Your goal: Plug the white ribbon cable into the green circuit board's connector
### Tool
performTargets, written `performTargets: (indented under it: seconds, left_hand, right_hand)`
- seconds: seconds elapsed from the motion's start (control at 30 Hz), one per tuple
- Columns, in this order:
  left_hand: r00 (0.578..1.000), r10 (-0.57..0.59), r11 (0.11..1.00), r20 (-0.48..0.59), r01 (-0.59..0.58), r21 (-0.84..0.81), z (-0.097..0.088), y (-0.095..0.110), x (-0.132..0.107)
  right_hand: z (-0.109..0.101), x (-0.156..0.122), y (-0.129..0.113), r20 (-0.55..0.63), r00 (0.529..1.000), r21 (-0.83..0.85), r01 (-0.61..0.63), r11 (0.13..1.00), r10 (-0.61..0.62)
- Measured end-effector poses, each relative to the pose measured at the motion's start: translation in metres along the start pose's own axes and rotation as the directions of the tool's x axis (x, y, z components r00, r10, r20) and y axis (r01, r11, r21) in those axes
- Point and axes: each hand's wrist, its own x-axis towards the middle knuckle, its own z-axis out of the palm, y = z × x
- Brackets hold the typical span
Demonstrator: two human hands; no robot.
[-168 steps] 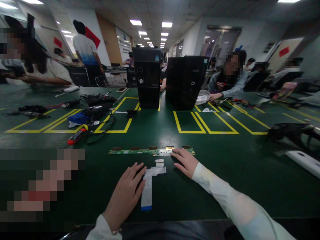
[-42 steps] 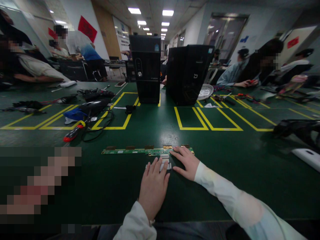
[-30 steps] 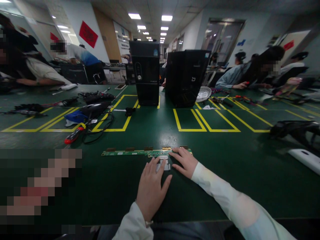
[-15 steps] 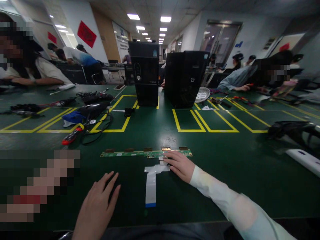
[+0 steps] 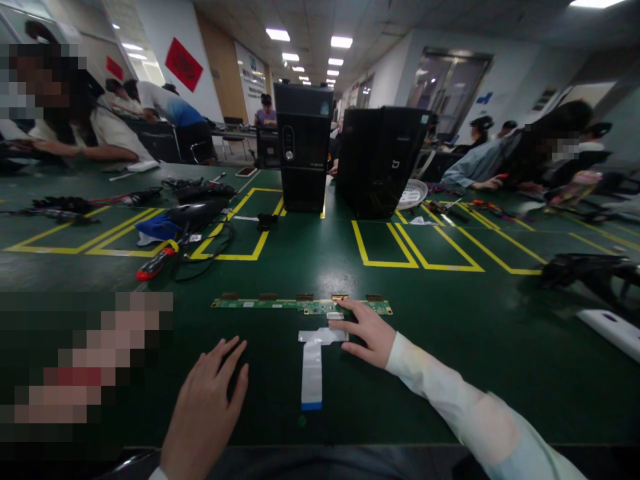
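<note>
A long, narrow green circuit board [image 5: 280, 305] lies across the green table in front of me. Below its right part rests a white flat ribbon cable [image 5: 312, 373], folded at the top and blue at its near end. My right hand [image 5: 367, 331] has its fingers spread over the board's right half and the small white connector [image 5: 335, 316]. Its index fingertip is at the board; its lower fingers are by the cable's upper end. Whether the fingertips press down I cannot tell. My left hand [image 5: 207, 393] hovers or rests left of the cable, fingers apart, holding nothing.
Two black computer towers [image 5: 303, 153] stand at the back. A red screwdriver [image 5: 156, 264] and dark cables [image 5: 190, 213] lie to the left. A white device [image 5: 613, 331] lies at the right edge. Yellow tape [image 5: 385, 263] marks the table. A co-worker [image 5: 520, 153] sits at far right.
The view has shifted slightly, moving things a little to the right. My right hand's fingers have spread further apart, and more of the white connector shows. My left hand remains open.
</note>
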Motion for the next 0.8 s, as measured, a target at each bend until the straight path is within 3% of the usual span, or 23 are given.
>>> performTargets:
  seconds: [0.5,0.67,0.8]
  left_hand:
    - [1.000,-0.025,0.999,-0.002,0.025,-0.020,0.001,0.000,-0.001]
    - [0.999,-0.040,0.999,0.003,0.040,-0.015,-0.001,0.002,0.000]
    - [0.999,-0.050,0.999,0.003,0.050,-0.022,-0.001,0.003,0.000]
  right_hand:
    - [0.003,-0.008,0.002,0.089,0.994,-0.078,-0.062,0.995,0.069]
    - [0.001,-0.032,0.008,0.066,0.991,-0.141,-0.106,0.984,0.116]
    - [0.003,-0.069,0.027,-0.018,0.968,-0.234,-0.246,0.941,0.249]
